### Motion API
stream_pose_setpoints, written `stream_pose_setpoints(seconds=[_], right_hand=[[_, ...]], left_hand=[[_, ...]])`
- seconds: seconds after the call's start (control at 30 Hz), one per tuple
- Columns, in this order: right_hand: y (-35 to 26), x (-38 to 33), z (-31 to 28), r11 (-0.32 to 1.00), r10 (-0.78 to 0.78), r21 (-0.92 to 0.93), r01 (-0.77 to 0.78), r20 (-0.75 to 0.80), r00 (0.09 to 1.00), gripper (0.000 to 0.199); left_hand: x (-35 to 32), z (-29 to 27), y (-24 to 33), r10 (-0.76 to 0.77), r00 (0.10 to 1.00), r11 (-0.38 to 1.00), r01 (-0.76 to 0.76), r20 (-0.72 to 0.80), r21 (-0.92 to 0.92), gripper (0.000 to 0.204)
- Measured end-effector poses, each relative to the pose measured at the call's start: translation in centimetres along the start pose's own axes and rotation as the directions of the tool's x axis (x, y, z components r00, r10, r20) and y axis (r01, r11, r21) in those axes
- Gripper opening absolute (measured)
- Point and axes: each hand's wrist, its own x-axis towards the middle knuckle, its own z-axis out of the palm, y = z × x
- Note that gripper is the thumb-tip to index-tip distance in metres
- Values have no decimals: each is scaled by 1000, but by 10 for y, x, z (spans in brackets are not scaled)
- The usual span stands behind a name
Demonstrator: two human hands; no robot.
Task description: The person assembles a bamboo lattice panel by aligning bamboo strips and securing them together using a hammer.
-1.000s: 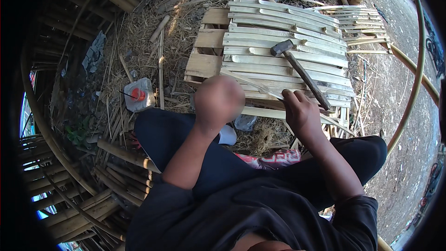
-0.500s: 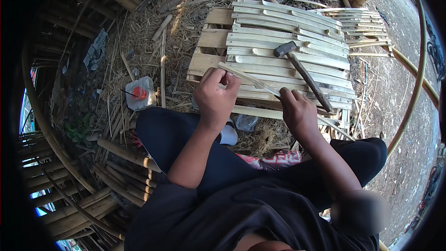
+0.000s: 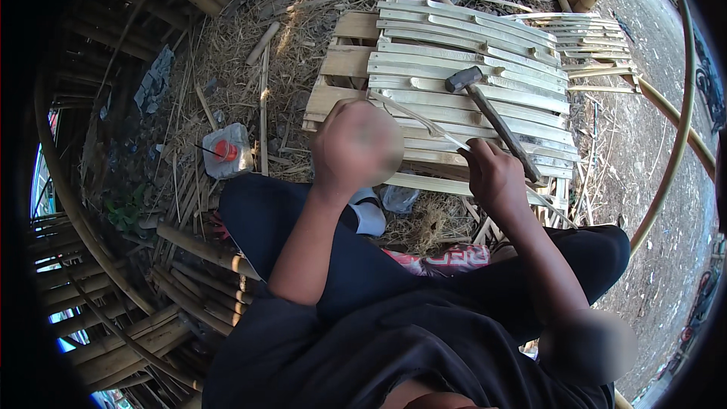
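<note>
Strip [image 3: 413,113] slants over near slats [image 3: 462,116]. Right hand [image 3: 496,176] pinches its right part; left hand [image 3: 354,148] blurred, can't tell grip. Splitting or paring, seemingly; next move calls for steady tension.

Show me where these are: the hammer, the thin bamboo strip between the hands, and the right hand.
Hammer [image 3: 500,129]: head view, middle of the wooden handle.
Thin bamboo strip [image 3: 415,114]: head view, its middle stretch.
Right hand [image 3: 497,174]: head view, back of the hand.

Left hand [image 3: 356,144] in a blur
</note>
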Motion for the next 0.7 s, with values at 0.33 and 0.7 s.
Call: stream_pose_setpoints(seconds=[0.33,0.7], right_hand=[[-6,-3,-7,999,-16,38,14,58,998,18],[-9,-8,-10,999,-27,36,24,64,998,16]], left_hand=[[7,-15,-17,223,971,974,-225,83,9,63],[7,-15,-13,202,977,966,-188,67,-175,55]])
